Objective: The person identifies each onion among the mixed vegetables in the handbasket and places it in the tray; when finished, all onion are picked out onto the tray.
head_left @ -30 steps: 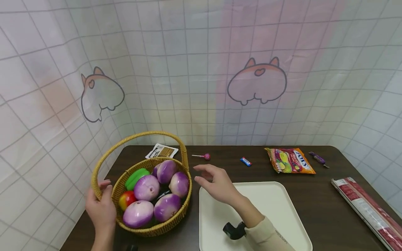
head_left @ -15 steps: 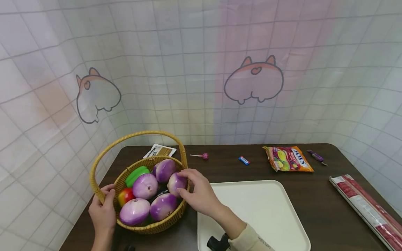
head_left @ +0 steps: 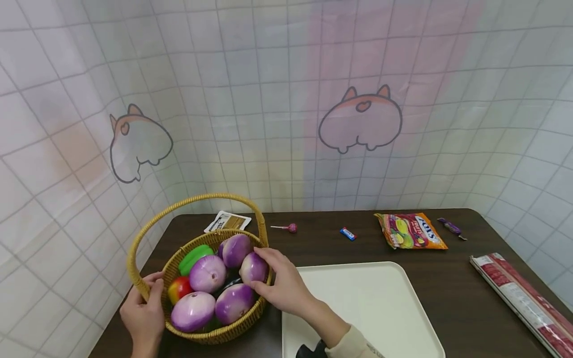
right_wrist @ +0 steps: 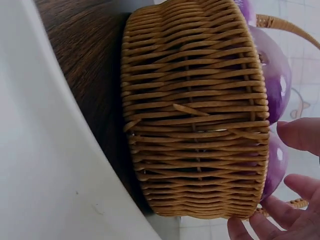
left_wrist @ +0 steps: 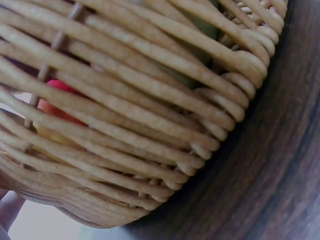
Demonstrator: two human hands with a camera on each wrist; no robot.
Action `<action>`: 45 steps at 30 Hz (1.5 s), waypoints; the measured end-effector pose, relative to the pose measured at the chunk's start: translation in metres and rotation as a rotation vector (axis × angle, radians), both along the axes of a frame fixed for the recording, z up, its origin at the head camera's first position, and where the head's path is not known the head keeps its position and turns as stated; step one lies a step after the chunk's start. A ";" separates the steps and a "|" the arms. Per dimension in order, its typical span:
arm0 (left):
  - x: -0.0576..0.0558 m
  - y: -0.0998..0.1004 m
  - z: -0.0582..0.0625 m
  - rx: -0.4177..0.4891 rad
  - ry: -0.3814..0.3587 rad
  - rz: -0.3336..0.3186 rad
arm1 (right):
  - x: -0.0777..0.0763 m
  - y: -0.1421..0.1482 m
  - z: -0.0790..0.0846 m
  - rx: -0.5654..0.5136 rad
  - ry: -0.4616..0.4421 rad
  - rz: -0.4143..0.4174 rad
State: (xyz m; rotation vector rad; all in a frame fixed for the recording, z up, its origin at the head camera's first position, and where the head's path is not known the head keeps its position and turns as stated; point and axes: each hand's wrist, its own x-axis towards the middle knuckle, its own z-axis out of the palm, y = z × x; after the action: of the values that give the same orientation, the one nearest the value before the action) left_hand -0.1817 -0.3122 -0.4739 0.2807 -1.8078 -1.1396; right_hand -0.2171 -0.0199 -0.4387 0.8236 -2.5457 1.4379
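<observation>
A woven basket (head_left: pixel 215 340) with a tall arched handle stands on the dark table, holding several shiny purple-and-white onions, a green vegetable (head_left: pixel 195 258) and a red-yellow fruit (head_left: pixel 180 288). At its left side my left hand (head_left: pixel 145 311) grips the rim near the foot of the handle. My right hand (head_left: pixel 286 283) reaches in over the right rim, thumb and fingers about the rightmost purple onion (head_left: pixel 252 268). In the right wrist view that onion (right_wrist: pixel 275 167) shows above the rim between thumb and fingers. The left wrist view is filled mostly by the basket's wall (left_wrist: pixel 130 75).
A white tray (head_left: pixel 380 308) lies right of the basket, under my right forearm. Along the back are a flat packet (head_left: pixel 228 222), a lollipop (head_left: pixel 292 228), a small blue candy (head_left: pixel 347 233), a candy bag (head_left: pixel 411 231) and a purple-wrapped candy (head_left: pixel 452 228). A long red package (head_left: pixel 521 303) lies far right.
My right hand has moved left from above the tray to the rightmost onion in the basket. The left hand keeps its hold on the basket. The head view has shifted slightly.
</observation>
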 end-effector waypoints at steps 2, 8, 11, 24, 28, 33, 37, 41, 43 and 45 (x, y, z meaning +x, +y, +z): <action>0.001 0.000 -0.001 0.003 0.009 -0.004 | 0.000 0.000 -0.002 0.014 0.000 0.008; 0.001 0.002 0.001 -0.007 0.028 -0.014 | -0.001 0.001 -0.005 0.040 -0.011 0.020; 0.001 0.002 0.002 -0.015 0.027 -0.016 | -0.003 0.001 -0.006 0.046 -0.024 0.026; 0.007 0.003 0.004 -0.048 0.035 -0.017 | -0.004 -0.001 -0.010 0.052 -0.062 0.033; 0.006 0.005 0.004 -0.046 0.062 -0.021 | -0.004 -0.001 -0.011 0.060 -0.022 0.012; 0.004 0.006 0.003 -0.049 0.073 -0.011 | -0.004 -0.003 -0.013 0.011 0.016 -0.011; 0.003 0.005 0.002 -0.053 0.073 -0.010 | -0.002 -0.003 -0.012 -0.035 0.011 -0.019; 0.003 0.005 0.000 -0.055 0.075 -0.009 | -0.002 -0.001 -0.009 -0.082 0.005 0.000; 0.002 0.004 0.000 -0.055 0.076 -0.007 | -0.002 0.001 -0.006 -0.107 -0.006 0.016; 0.002 0.004 0.000 -0.056 0.079 -0.008 | -0.003 0.003 -0.004 -0.120 -0.024 0.027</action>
State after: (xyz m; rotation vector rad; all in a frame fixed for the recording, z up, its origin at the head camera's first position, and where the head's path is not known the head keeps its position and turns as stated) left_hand -0.1793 -0.3086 -0.4742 0.1930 -1.7696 -1.0896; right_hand -0.2199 -0.0167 -0.4429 0.8296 -2.4461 1.5995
